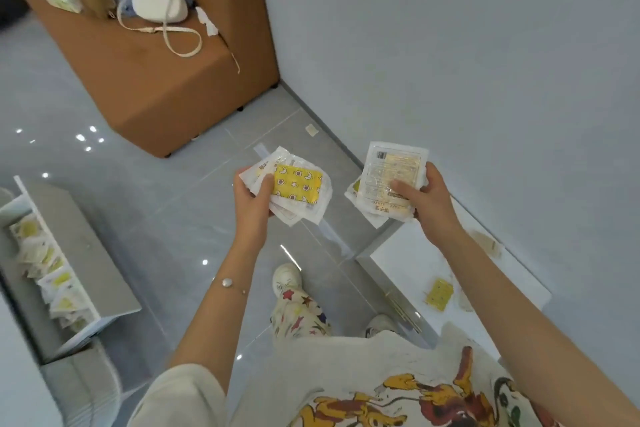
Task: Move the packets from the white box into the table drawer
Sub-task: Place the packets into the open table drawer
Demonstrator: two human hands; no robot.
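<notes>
Grey floor (156, 204) below; my left hand (252, 199) grips a packet stack (298, 185) (yellow one on top), right hand (431, 204) grips a second stack (391, 173).

Both hands up, each full
The left hand (254, 199) and right hand (431, 203) reach forward on bare forearms (well apart), thumbs pressed on top, fingers curled round the yellow packets (298, 185) and the pale packets (386, 173).

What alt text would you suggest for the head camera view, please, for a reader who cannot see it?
A person's left hand and right hand each grip a stack of packets above a grey floor. A drawer holding packets stands open to the left; the white box, a yellow packet visible inside, sits to the right.
</notes>
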